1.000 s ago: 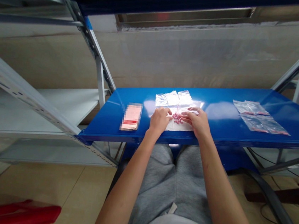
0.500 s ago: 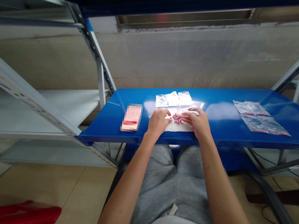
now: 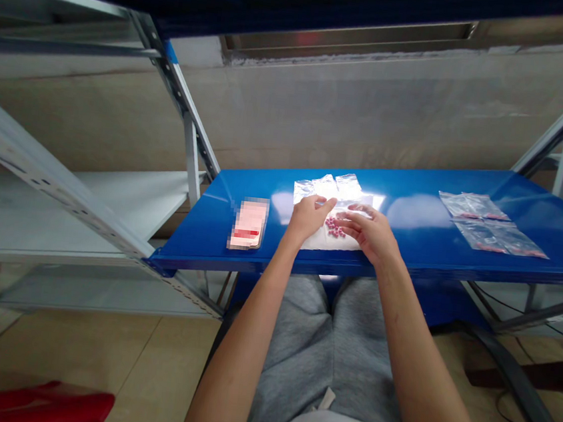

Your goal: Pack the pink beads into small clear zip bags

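Note:
A small heap of pink beads or pills lies on a white sheet on the blue steel shelf. Clear plastic bags lie just beyond the heap, partly overlapping the sheet. My left hand is raised slightly, its fingertips at the plastic left of the heap. My right hand sits right of the heap, fingers pointing left over the sheet. Whether either hand pinches the plastic is hidden.
A pixelated pink package lies left of the hands. Filled clear bags lie at the shelf's right end. White metal rack uprights stand at the shelf's left. Below its front edge are my grey-clad knees.
My left hand has lifted and moved up and right towards the plastic bags. My right hand has drawn back slightly from the pink heap.

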The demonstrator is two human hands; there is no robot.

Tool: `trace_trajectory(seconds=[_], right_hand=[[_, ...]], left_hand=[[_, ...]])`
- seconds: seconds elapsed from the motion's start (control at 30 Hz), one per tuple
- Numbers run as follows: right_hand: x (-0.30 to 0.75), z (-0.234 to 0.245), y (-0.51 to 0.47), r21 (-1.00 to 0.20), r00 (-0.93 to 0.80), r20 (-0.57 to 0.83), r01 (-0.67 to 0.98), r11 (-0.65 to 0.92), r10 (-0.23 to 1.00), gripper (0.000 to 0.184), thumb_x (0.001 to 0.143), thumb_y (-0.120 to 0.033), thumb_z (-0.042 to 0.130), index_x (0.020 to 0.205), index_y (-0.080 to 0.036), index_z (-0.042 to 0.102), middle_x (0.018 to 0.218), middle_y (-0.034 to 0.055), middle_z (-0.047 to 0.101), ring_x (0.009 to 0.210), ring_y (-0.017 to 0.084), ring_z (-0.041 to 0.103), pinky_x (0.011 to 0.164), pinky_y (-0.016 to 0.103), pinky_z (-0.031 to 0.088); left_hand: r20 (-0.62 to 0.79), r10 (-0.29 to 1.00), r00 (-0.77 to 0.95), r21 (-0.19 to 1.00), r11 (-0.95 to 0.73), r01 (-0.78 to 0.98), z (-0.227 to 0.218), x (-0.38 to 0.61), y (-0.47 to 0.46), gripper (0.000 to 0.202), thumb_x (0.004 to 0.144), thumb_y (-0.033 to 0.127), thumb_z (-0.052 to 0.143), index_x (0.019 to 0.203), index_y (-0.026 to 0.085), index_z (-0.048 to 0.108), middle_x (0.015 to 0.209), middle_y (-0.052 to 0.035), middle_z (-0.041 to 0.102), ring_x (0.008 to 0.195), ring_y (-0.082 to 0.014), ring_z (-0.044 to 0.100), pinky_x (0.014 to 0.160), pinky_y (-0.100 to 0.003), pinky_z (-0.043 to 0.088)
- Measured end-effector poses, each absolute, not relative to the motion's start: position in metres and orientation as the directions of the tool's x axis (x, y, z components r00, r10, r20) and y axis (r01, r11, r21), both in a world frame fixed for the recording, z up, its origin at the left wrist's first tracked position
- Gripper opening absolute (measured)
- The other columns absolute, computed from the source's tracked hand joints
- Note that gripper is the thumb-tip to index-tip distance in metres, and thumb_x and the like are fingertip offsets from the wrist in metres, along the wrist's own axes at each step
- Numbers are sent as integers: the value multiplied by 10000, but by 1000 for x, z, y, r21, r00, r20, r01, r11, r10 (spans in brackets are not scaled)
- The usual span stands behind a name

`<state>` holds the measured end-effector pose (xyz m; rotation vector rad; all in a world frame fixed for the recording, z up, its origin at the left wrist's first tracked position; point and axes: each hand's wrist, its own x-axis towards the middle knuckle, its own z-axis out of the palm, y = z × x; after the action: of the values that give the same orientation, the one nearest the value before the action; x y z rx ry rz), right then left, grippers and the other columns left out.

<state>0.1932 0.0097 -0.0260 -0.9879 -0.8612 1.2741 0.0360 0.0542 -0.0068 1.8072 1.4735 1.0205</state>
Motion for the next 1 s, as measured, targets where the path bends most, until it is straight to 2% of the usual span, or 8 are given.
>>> trace_trajectory(seconds=[0.13,0.3,0.43,0.53,0.63,0.73,0.83,1.0], right_hand=[[201,-27,5,-951,44,-5,-308,8,999,331,701,-269,853,941,-204,635,862,81,797,841,241,805,681,262,621],[230,-25,1,-986,96,25,-164,41,995,526,682,-441,894,1082,-231,623,985,83,801,903,251,790,671,280,586],[252,-9,5,-991,170,124,79,112,978,585,732,-531,848,1181,-231,622,1049,97,793,955,265,772,643,273,526],[257,7,14,-952,36,201,242,187,979,504,791,-533,802,1160,-212,680,1024,100,793,926,256,763,658,285,511],[256,16,26,-901,-94,253,339,270,963,407,806,-527,789,1016,-182,742,879,90,784,778,235,741,653,305,503],[254,17,38,-880,-124,281,363,307,952,332,810,-492,788,874,-168,752,741,73,748,662,210,699,639,314,502],[253,12,49,-879,-34,328,355,318,944,238,829,-405,767,815,-170,729,688,56,728,596,180,667,614,297,491],[240,0,63,-910,110,337,291,294,935,250,849,-408,765,817,-173,685,711,54,742,590,159,675,577,262,489]], left_hand=[[140,982,130,931,-176,321,-12,41,61,213,846,257,761,1023,138,763,1051,-113,803,960,-220,746,798,-280,536],[81,965,248,969,-134,207,-5,34,57,289,796,248,800,1057,139,743,802,-65,772,660,-143,674,569,-218,418],[77,933,352,982,-133,137,4,38,62,243,723,239,849,926,142,756,739,-40,742,662,-129,653,615,-233,453],[102,913,395,980,-161,118,10,48,68,226,677,238,871,855,139,773,741,-35,732,686,-129,640,639,-248,466],[144,897,418,964,-222,143,15,56,71,206,692,228,859,865,139,789,736,-26,720,660,-116,611,627,-248,446],[143,920,364,960,-219,176,19,58,67,252,760,227,831,991,139,780,800,-44,736,686,-127,644,631,-249,455],[27,958,287,983,-77,164,19,54,62,346,810,264,832,1116,137,732,888,-83,763,725,-144,695,646,-251,482],[-144,929,341,990,137,44,10,44,61,390,750,200,886,1082,108,703,879,-117,780,735,-159,726,663,-258,513]])
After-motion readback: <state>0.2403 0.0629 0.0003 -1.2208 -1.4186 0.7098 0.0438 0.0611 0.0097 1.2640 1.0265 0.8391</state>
